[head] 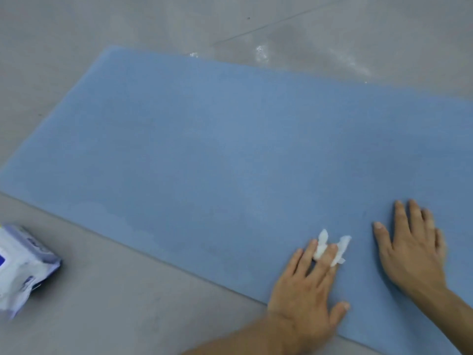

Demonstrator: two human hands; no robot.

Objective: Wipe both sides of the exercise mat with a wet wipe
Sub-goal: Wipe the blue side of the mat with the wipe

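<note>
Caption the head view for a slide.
Left hand presses a wet wipe onto the blue exercise mat; right hand rests flat alongside.

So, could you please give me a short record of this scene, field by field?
exercise mat: blue, lying flat on the floor
left hand: fingers straight, pressing the wet wipe onto the mat near its near edge
wet wipe: white, bunched, poking out between the left fingers
right hand: flat on the mat beside the left hand, holding nothing
wipe pack: on the floor, left of the mat, not touching it
</note>
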